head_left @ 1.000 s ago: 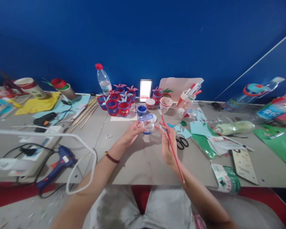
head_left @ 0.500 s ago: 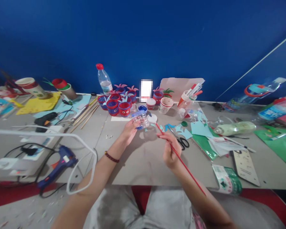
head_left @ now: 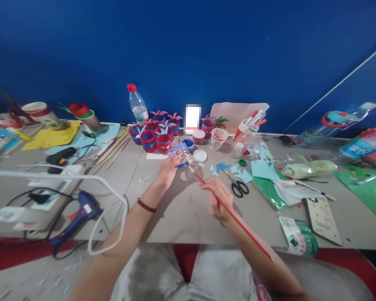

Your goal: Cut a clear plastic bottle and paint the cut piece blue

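You have a deep blue wall point(head_left: 163, 50) rising behind the grey table point(head_left: 181, 217), a thin pale line slanting up its right side. Below the table's front edge, your floor point(head_left: 25, 271) shows red and pale grey.

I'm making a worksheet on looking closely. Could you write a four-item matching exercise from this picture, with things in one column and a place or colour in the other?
1. brush
2. clear plastic piece
3. scissors
4. blue glue gun

A. black handles
B. beside the power strip
C. in the right hand
D. in the left hand

Right pairs: 1-C, 2-D, 3-A, 4-B
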A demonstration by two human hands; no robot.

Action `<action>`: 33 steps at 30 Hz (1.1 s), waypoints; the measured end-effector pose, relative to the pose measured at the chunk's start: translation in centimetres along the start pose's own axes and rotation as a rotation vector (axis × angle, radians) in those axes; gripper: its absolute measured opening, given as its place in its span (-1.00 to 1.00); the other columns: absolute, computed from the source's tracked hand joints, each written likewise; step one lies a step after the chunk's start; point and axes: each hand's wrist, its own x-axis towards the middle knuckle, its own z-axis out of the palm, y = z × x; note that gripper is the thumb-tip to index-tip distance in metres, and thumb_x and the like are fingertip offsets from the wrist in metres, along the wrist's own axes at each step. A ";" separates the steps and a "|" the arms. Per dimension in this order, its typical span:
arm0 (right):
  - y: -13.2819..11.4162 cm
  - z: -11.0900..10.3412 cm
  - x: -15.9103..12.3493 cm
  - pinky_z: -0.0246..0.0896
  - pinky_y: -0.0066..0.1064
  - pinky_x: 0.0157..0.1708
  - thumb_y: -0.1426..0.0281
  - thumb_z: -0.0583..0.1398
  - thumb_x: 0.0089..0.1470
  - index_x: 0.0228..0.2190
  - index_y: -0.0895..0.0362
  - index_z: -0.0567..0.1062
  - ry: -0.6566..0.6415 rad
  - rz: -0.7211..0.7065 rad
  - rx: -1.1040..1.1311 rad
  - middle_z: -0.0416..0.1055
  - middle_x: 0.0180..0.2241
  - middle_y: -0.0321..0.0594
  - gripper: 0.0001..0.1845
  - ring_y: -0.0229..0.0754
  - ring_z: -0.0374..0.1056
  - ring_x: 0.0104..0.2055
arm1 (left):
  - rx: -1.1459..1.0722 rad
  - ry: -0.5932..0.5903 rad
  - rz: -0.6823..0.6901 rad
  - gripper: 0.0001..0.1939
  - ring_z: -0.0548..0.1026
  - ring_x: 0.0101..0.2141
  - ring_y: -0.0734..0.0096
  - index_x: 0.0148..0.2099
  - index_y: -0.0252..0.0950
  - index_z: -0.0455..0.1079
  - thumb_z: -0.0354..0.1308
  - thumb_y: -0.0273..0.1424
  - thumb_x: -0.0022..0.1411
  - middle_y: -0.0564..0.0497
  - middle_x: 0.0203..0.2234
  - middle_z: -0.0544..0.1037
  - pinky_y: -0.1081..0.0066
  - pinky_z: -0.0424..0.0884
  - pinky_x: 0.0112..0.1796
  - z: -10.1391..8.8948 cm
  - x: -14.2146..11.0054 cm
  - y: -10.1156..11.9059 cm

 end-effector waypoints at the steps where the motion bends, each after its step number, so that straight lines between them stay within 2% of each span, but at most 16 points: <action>1: 0.0 0.0 0.0 0.42 -0.19 -0.26 0.56 0.01 0.18 -0.16 0.07 0.47 -0.002 0.001 -0.002 0.52 -0.33 -0.14 -0.69 -0.10 0.45 -0.28 | 0.002 0.004 -0.002 -0.59 0.55 0.03 0.13 -0.13 -0.31 0.56 0.45 -0.27 -0.04 -0.08 -0.16 0.67 0.13 0.25 0.20 0.0 0.0 0.0; 5: 0.2 0.0 -0.3 0.42 -0.20 -0.28 0.55 0.02 0.19 -0.21 0.07 0.48 0.009 0.010 0.000 0.50 -0.36 -0.16 -0.72 -0.11 0.44 -0.32 | 0.003 0.022 -0.008 -0.62 0.54 0.03 0.12 -0.17 -0.30 0.57 0.44 -0.25 -0.04 -0.09 -0.18 0.67 0.12 0.23 0.22 -0.1 0.2 -0.2; 13: 0.1 0.0 -0.2 0.43 -0.17 -0.26 0.55 0.01 0.19 -0.17 0.07 0.48 0.022 -0.011 -0.014 0.55 -0.31 -0.13 -0.69 -0.09 0.47 -0.29 | -0.007 0.018 0.001 -0.59 0.55 0.03 0.08 -0.20 -0.30 0.59 0.47 -0.21 -0.11 -0.08 -0.21 0.68 0.11 0.24 0.20 0.0 0.1 -0.4; 22: 0.2 0.1 -0.4 0.41 -0.24 -0.33 0.55 0.02 0.17 -0.23 0.07 0.49 0.045 0.000 0.026 0.49 -0.40 -0.19 -0.72 -0.13 0.43 -0.35 | -0.003 0.053 -0.014 -0.67 0.54 0.03 0.08 -0.22 -0.31 0.58 0.43 -0.25 -0.04 -0.11 -0.20 0.68 0.10 0.23 0.21 -0.2 0.2 -0.4; 25: 0.1 0.1 -0.2 0.42 -0.25 -0.33 0.56 0.02 0.17 -0.18 0.08 0.52 0.070 -0.042 0.018 0.51 -0.38 -0.18 -0.67 -0.13 0.45 -0.35 | -0.008 0.051 -0.009 -0.67 0.53 0.06 0.08 -0.22 -0.30 0.58 0.43 -0.25 -0.04 -0.10 -0.20 0.68 0.10 0.22 0.22 -0.4 0.4 -0.5; 30: -0.3 0.0 0.4 0.46 -0.26 -0.31 0.58 0.02 0.21 0.09 0.13 0.47 0.104 -0.079 -0.024 0.58 -0.28 -0.10 -0.53 -0.13 0.50 -0.29 | -0.001 0.064 -0.031 -0.67 0.52 0.08 0.10 -0.22 -0.29 0.57 0.44 -0.26 -0.06 -0.08 -0.21 0.68 0.13 0.22 0.24 -0.3 0.3 -0.4; 33: -0.2 0.1 0.3 0.49 -0.25 -0.29 0.52 0.03 0.26 0.12 0.09 0.46 0.136 -0.091 -0.039 0.60 -0.24 -0.08 -0.55 -0.12 0.53 -0.25 | -0.026 0.079 -0.028 -0.67 0.54 0.04 0.12 -0.22 -0.32 0.58 0.43 -0.27 -0.05 -0.10 -0.21 0.68 0.16 0.25 0.22 -0.1 0.3 -0.2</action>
